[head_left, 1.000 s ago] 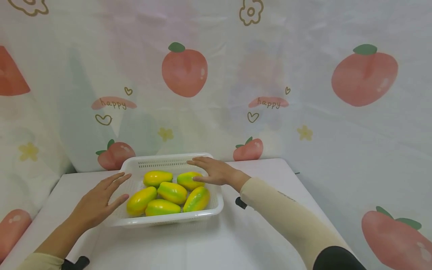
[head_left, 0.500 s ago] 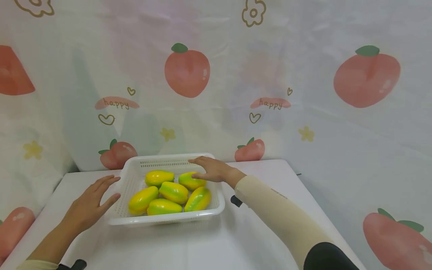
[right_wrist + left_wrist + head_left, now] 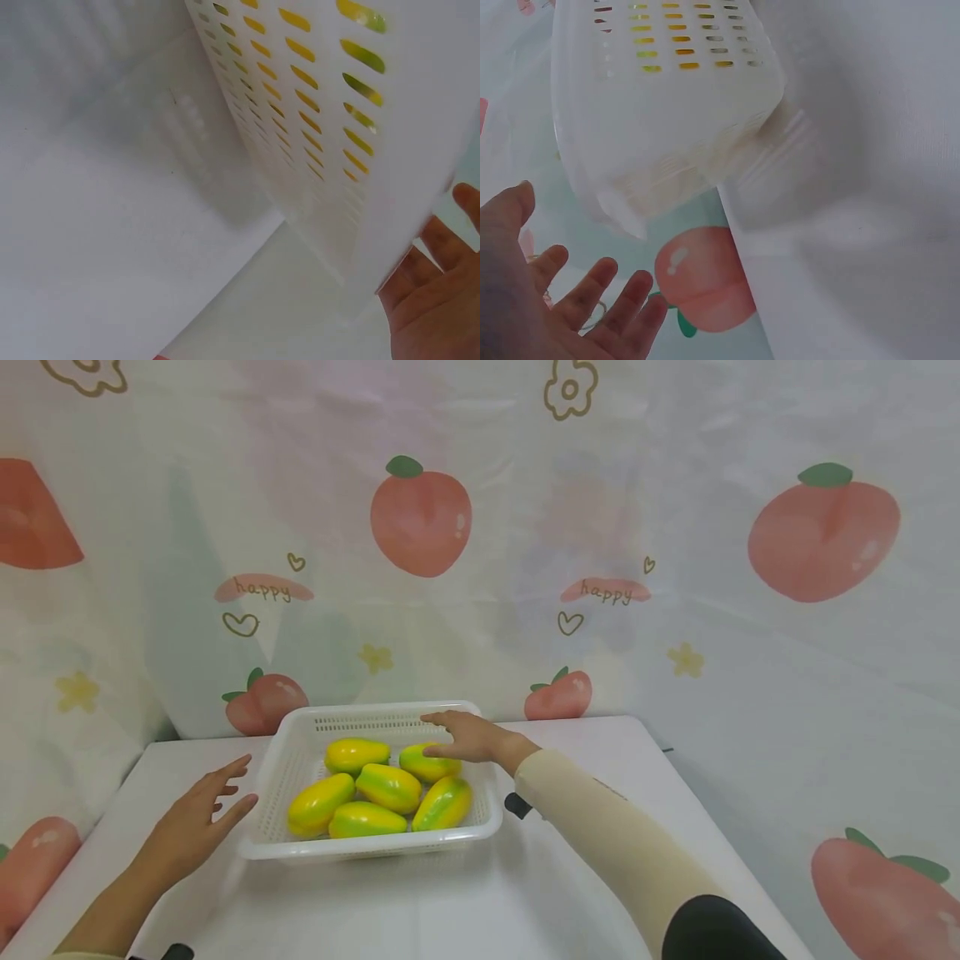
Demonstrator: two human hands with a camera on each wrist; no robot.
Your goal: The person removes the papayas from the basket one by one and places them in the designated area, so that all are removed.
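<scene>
Resting on a white counter (image 3: 420, 902), a perforated white plastic basket (image 3: 375, 850) carries six yellow-green mangoes (image 3: 386, 787), packed side by side in two rows. The right hand (image 3: 468, 737) reaches over the basket's far right corner, fingers straight and relaxed, lying across the far rim above the nearest mango; whether the fingertips press that fruit cannot be told from the head view. The left hand (image 3: 197, 820) hovers just beside the basket's left wall, fingers spread and gripping nothing, a narrow gap showing between palm and plastic. Judging by the pose, the work appears to stand at the approach stage, with the basket not yet taken up; a next move would call for both hands to close on opposite rims and keep the basket level, since the loose fruit could roll. Behind the basket hangs a peach-print curtain (image 3: 420, 518).
</scene>
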